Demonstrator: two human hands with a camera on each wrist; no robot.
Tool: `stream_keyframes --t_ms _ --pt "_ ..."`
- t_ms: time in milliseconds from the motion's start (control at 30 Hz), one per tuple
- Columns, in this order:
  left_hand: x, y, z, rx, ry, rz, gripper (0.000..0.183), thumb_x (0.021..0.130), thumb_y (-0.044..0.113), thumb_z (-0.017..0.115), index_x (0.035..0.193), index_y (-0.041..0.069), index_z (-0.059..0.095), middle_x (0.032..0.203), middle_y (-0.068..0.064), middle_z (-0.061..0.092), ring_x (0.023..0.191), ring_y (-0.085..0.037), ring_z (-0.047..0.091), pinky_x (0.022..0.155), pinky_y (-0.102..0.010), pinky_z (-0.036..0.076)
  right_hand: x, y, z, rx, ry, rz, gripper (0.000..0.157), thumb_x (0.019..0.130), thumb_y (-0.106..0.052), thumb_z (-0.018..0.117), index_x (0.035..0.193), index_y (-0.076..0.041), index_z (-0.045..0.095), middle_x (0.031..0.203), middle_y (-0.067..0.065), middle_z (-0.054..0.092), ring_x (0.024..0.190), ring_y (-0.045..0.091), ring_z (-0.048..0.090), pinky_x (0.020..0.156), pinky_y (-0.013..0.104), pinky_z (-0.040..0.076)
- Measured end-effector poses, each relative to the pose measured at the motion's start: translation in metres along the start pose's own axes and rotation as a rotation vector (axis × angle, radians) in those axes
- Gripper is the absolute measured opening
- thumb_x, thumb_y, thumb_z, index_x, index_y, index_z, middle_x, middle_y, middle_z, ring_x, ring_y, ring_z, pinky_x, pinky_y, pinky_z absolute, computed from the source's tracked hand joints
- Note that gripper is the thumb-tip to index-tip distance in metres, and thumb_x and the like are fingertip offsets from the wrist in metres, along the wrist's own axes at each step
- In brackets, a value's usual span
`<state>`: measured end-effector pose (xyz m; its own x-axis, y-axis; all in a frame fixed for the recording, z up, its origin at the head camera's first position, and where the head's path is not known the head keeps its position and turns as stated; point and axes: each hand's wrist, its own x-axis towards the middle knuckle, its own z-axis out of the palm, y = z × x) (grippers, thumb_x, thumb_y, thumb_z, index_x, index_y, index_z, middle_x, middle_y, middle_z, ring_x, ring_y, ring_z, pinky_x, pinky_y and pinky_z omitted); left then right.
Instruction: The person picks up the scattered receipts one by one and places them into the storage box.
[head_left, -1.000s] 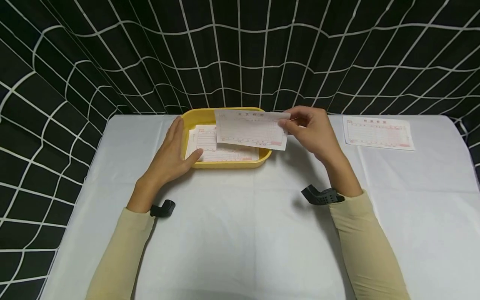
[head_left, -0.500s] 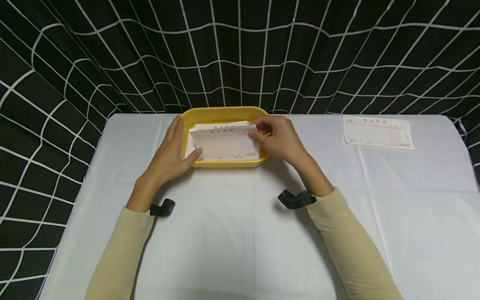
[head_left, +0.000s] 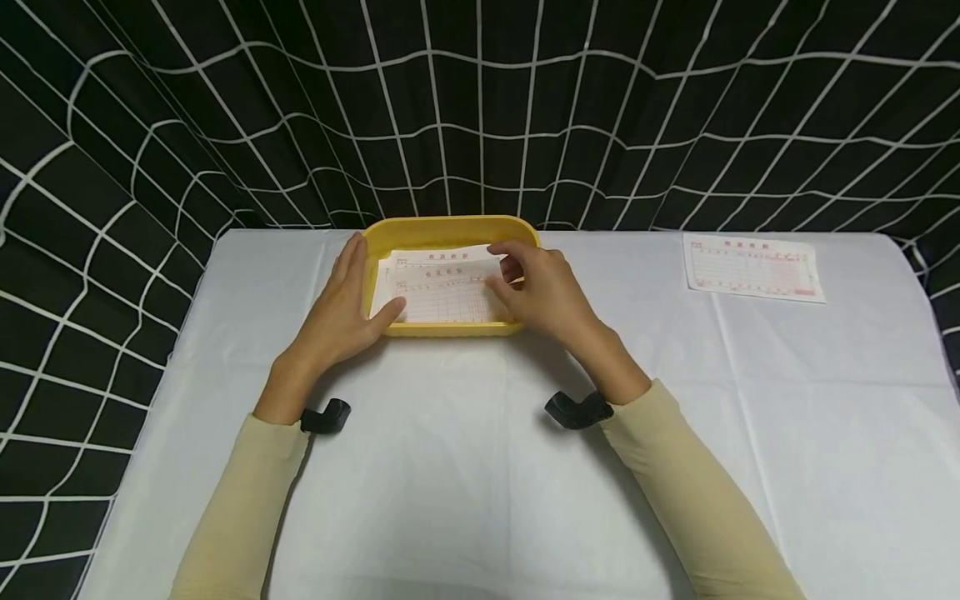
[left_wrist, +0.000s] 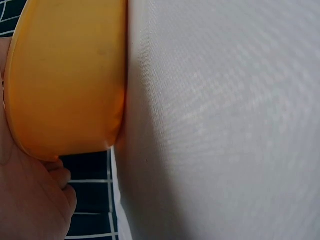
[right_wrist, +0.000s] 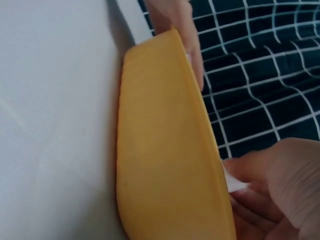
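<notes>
A yellow plastic tray (head_left: 453, 330) stands at the far edge of the table, with several white paper forms printed in red lying inside. At its left end my left hand (head_left: 341, 304) holds the tray, fingers along the outer wall and thumb over the front rim. My right hand (head_left: 543, 287) reaches over the tray's right end. Between its thumb and fingers it pinches the right side of the top paper form (head_left: 446, 296). A white corner of that form (right_wrist: 234, 182) shows between the fingers in the right wrist view. The left wrist view shows the tray's outer wall (left_wrist: 70, 75).
One more printed paper form (head_left: 753, 267) lies flat on the white tablecloth (head_left: 435, 483) at the far right. Behind the table hangs a black cloth with a white grid (head_left: 480, 100). Each wrist carries a black camera mount (head_left: 326, 417).
My right hand has moved left and down with the pinched form, from above the tray's right end into the tray, onto the other forms. The left hand has stayed on the tray.
</notes>
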<state>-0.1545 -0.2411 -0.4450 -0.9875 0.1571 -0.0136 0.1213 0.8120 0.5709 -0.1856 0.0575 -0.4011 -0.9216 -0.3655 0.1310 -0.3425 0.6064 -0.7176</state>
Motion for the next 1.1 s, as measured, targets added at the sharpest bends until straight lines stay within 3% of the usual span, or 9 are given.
stream_keyframes --t_ms 167,533,800,1100 --pt "0.001 -0.001 0.001 -0.001 0.003 0.007 0.106 0.099 0.056 0.061 0.171 0.013 -0.004 0.181 -0.007 -0.002 0.168 -0.031 0.008 0.134 -0.058 0.019 -0.009 -0.004 -0.009 -0.053 0.071 -0.034 0.041 0.098 -0.013 0.071 0.134 0.004 0.066 0.121 0.023 0.077 0.108 0.035 0.077 0.092 0.046 0.064" --pt "0.001 -0.001 0.0 0.004 0.003 0.001 0.105 0.099 0.057 0.059 0.171 0.013 -0.004 0.181 -0.005 -0.003 0.169 -0.029 0.007 0.135 -0.055 0.018 -0.033 0.008 -0.042 -0.16 0.145 -0.13 0.037 0.097 -0.014 0.073 0.13 0.002 0.07 0.123 0.019 0.074 0.113 0.035 0.071 0.097 0.053 0.058" --pt "0.001 0.0 0.0 0.005 0.007 0.003 0.106 0.099 0.057 0.06 0.171 0.013 -0.003 0.181 -0.006 -0.002 0.169 -0.03 0.007 0.135 -0.057 0.017 -0.052 0.036 -0.069 -0.21 0.137 -0.084 0.04 0.098 -0.016 0.074 0.135 -0.002 0.068 0.137 0.016 0.068 0.133 0.036 0.061 0.113 0.055 0.047" --pt "0.0 0.0 0.001 0.007 0.005 0.0 0.105 0.099 0.056 0.06 0.171 0.013 -0.004 0.181 -0.006 -0.003 0.169 -0.031 0.006 0.134 -0.057 0.017 -0.072 0.067 -0.096 -0.178 0.214 -0.041 0.04 0.096 -0.011 0.074 0.134 0.0 0.068 0.137 0.02 0.068 0.133 0.04 0.061 0.111 0.057 0.046"
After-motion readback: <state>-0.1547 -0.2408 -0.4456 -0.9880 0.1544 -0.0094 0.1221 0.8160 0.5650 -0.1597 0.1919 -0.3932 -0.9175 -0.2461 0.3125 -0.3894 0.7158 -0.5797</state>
